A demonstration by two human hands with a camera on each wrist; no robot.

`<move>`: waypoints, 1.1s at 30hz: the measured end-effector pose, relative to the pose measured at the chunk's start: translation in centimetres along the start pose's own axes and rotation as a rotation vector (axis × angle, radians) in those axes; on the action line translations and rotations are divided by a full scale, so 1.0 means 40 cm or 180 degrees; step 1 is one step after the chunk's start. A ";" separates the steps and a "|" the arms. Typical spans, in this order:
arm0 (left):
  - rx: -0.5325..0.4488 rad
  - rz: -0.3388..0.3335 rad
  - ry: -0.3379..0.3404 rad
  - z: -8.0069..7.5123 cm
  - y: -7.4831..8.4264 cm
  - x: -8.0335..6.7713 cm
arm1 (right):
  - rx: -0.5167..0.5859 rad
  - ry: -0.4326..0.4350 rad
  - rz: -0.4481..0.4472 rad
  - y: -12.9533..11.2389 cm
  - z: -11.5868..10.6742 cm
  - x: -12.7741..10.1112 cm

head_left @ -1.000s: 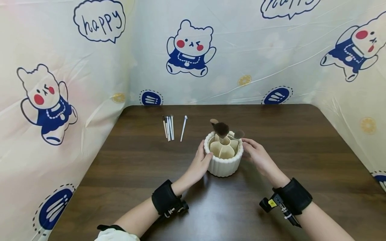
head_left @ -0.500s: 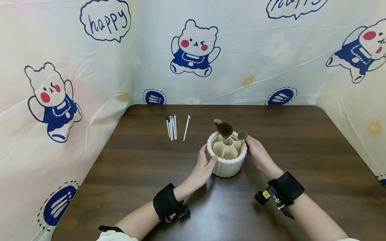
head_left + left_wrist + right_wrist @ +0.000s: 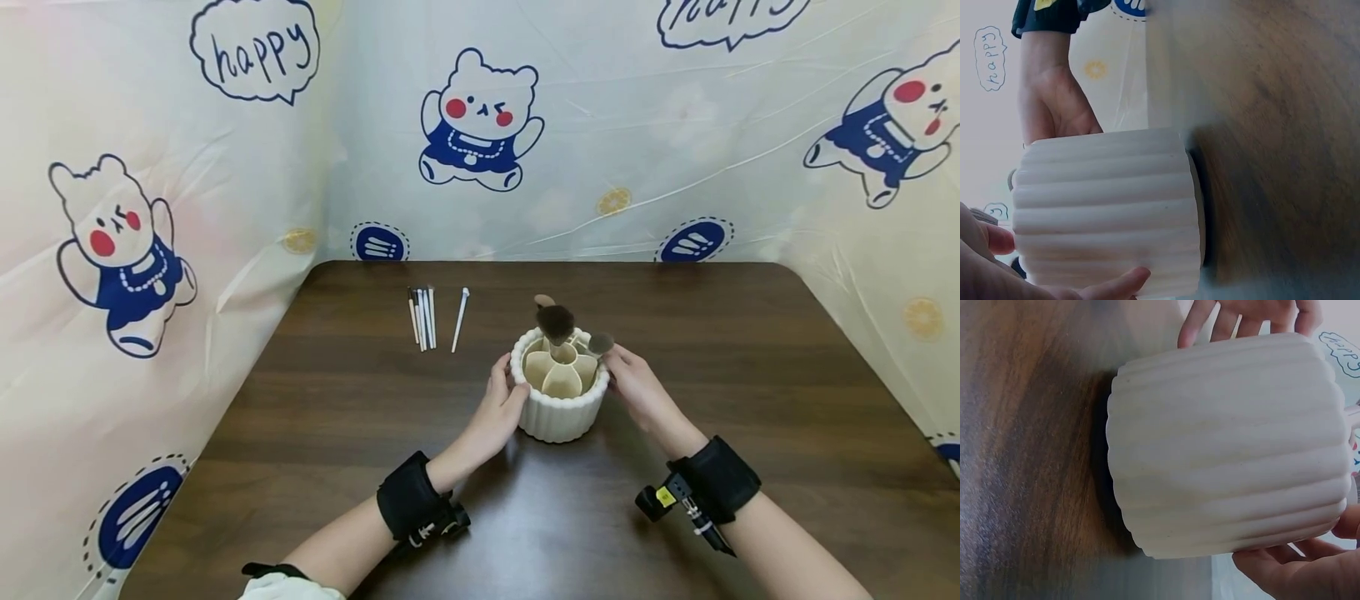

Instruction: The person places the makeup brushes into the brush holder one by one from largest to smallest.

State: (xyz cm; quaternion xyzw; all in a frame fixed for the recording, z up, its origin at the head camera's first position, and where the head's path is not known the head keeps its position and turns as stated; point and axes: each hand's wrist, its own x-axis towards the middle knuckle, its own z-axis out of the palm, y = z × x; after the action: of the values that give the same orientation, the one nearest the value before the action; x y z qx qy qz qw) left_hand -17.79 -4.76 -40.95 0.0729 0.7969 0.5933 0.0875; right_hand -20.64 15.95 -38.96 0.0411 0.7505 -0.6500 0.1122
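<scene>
Fingers of both hands are curling round the holder, a ribbed white pot that is standing upright on the table, near the middle and a little toward the person. It is sitting directly between the 2 hands, so neither is nearer: the left hand is pressing its left wall, with the thumb near the rim, and the right hand is cupping its right wall, fingertips up by the rim. In the wrist views the fingers are lying loosely spread along the ribs, not pinching. The pot's axis is pointing straight up, and its mouth, split into petal-shaped cells, is facing the head camera. 3 brushes are standing in the far cells, bristles up, leaning slightly away from the person. Well apart, to the far left, a row of pens is lying on the wood, with 1 white stick just beside it, all pointing away from the person.
</scene>
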 end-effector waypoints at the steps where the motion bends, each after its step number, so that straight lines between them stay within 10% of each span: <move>1: 0.0029 -0.0010 0.0010 0.000 0.000 0.001 | -0.0010 0.0009 -0.0009 0.000 0.001 -0.002; 10: 0.0258 0.0000 0.0032 -0.006 0.008 0.003 | -0.0075 0.0063 -0.0070 0.002 -0.001 -0.005; 16: 0.1061 0.0065 0.0276 -0.047 0.037 0.025 | -0.0021 0.0073 -0.0065 0.004 0.000 -0.004; 25: 0.1954 0.0361 0.1049 -0.189 0.063 0.219 | 0.0005 0.0131 -0.0081 0.008 -0.003 -0.002; 33: 0.2280 -0.0067 0.1224 -0.253 -0.012 0.363 | -0.0037 0.0199 -0.0051 0.011 0.002 0.001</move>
State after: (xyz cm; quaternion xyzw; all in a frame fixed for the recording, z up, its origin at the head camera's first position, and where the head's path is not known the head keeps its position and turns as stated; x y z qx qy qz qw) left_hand -34.23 -11.14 -39.33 -0.0217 0.9557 0.2801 -0.0881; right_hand -20.58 15.91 -39.40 0.0547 0.7576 -0.6450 0.0837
